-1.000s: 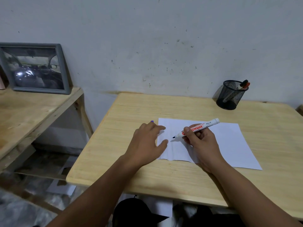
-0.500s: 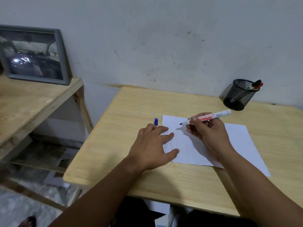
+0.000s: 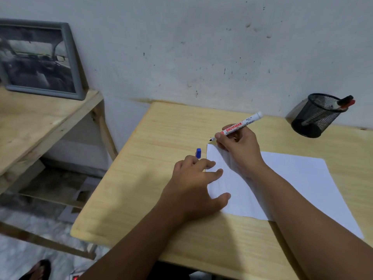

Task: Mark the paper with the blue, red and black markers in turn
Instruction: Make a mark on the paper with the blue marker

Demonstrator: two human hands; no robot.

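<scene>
A white sheet of paper (image 3: 292, 178) lies on the wooden desk (image 3: 161, 138). My right hand (image 3: 240, 150) grips an uncapped white marker (image 3: 242, 124) with a red label. Its dark tip hovers just past the paper's far left corner. My left hand (image 3: 193, 186) rests flat at the paper's left edge, fingers spread, thumb on the sheet. A blue marker cap (image 3: 198, 153) lies on the desk just beyond my left fingertips. A black mesh pen cup (image 3: 316, 116) at the back right holds two markers, one red-capped (image 3: 350, 102) and one black-capped.
A framed picture (image 3: 38, 59) leans against the wall on a lower wooden shelf (image 3: 40, 126) to the left. A gap separates shelf and desk. The wall runs right behind the desk. A sandalled foot (image 3: 36, 269) shows on the floor at bottom left.
My right hand has lifted the marker off the paper and carried it away toward the sheet's far left corner. My left hand stays at the paper's edge. The camera has swung left.
</scene>
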